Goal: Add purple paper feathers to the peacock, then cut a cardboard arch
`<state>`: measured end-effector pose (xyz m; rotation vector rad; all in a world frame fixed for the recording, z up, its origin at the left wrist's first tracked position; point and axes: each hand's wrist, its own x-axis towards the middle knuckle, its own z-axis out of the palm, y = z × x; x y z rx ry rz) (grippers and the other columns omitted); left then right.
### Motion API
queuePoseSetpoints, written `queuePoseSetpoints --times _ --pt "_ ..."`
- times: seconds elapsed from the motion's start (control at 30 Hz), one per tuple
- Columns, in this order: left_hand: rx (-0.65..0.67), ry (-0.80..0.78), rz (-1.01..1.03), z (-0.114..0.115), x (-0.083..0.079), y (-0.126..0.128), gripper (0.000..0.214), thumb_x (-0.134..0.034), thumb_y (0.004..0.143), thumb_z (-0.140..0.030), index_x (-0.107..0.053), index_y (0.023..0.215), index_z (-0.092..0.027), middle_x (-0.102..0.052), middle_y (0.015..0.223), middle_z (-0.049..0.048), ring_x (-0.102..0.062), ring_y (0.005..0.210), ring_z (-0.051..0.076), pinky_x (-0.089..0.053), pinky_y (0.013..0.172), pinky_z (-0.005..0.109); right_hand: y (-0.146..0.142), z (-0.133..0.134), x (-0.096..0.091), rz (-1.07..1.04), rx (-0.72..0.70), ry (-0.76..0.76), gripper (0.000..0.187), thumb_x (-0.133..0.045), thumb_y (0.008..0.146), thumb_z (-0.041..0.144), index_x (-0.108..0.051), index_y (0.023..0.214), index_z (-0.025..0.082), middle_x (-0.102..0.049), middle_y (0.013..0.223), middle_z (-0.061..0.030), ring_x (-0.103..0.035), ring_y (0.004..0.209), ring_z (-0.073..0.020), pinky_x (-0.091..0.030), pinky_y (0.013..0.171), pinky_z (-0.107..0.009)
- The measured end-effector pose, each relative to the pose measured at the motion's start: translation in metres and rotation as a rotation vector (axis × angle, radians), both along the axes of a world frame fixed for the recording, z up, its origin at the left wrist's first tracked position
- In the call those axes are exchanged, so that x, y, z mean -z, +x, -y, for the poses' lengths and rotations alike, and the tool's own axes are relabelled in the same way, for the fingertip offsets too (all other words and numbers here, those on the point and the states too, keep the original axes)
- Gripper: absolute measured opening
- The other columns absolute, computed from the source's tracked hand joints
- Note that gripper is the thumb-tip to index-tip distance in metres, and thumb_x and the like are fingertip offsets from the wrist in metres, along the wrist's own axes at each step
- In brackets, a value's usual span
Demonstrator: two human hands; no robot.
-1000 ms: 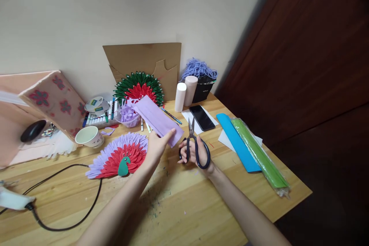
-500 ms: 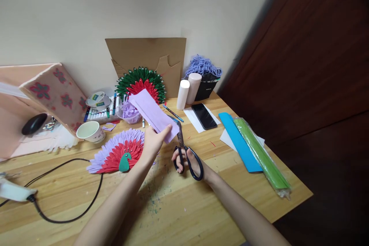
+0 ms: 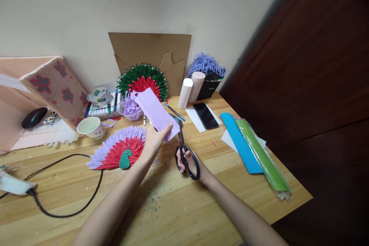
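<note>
My left hand (image 3: 155, 138) pinches a folded strip of lilac paper (image 3: 154, 109) near its lower end, above the table. In my right hand (image 3: 187, 161) are black-handled scissors (image 3: 180, 138), fingers through the loops and blades pointing away from me. The blades pass close by the paper's lower right end; whether they touch it I cannot tell. Below and left of my left hand lies a fan-shaped paper peacock (image 3: 121, 148) with lilac and red feathers and a green head, partly covered by my wrist. Behind the paper stands a clear bowl (image 3: 131, 111) of lilac paper strips.
Left are a paper cup (image 3: 91, 127), markers (image 3: 100, 110) and a glue gun (image 3: 15, 184) with a looping black cord. A green and red paper fan (image 3: 144, 80) leans on cardboard (image 3: 150, 48). Right lie a phone (image 3: 205, 116), blue paper (image 3: 242, 142) and wrapped green paper (image 3: 262, 153).
The scissor handles look closer together, and my right hand has shifted slightly. The lilac paper stays in my left hand, and the camera view has moved a little.
</note>
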<state>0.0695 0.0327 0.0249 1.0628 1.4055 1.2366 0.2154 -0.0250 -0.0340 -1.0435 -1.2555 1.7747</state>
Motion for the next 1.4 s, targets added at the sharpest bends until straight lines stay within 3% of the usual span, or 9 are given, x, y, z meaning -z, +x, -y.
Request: queuePoseSetpoints --times 0.27,0.53,1.17,1.4 --pt "-0.038 0.012 -0.086 -0.004 -0.001 -0.011 0.042 -0.073 0.062 -0.037 -0.068 0.092 -0.009 -0.072 0.097 0.0132 -0.066 0.089 0.027 -0.051 0.076 0.034 -0.002 0.001 -0.009 0.036 0.010 -0.057 0.067 -0.053 0.049 0.085 -0.044 0.063 0.019 -0.039 0.041 0.0085 -0.035 0.034 -0.0059 -0.032 0.037 -0.019" --pt "0.022 0.046 -0.169 -0.004 -0.003 -0.013 0.038 -0.071 0.064 -0.038 -0.068 0.088 -0.008 -0.073 0.086 0.0105 -0.067 0.080 0.025 -0.051 0.067 0.031 0.003 0.002 -0.001 0.010 -0.102 -0.020 0.078 -0.035 0.053 0.091 -0.048 0.071 0.017 -0.046 0.047 0.0046 -0.044 0.040 -0.0084 -0.035 0.043 -0.021" --pt "0.062 0.092 -0.245 0.001 -0.008 -0.003 0.031 -0.069 0.066 -0.036 -0.067 0.083 -0.010 -0.070 0.077 0.0057 -0.063 0.069 0.019 -0.048 0.059 0.026 0.005 0.003 0.000 0.077 -0.089 0.102 0.078 -0.026 0.063 0.089 -0.051 0.078 0.016 -0.048 0.053 0.0021 -0.048 0.047 -0.0111 -0.039 0.050 -0.025" --pt "0.096 0.071 -0.200 0.001 -0.008 -0.003 0.031 -0.069 0.065 -0.035 -0.066 0.082 -0.010 -0.069 0.074 0.0048 -0.062 0.065 0.018 -0.047 0.057 0.025 0.004 0.003 -0.001 0.065 -0.069 0.089 0.080 -0.024 0.060 0.090 -0.050 0.077 0.016 -0.048 0.052 0.0020 -0.046 0.046 -0.0112 -0.040 0.051 -0.026"
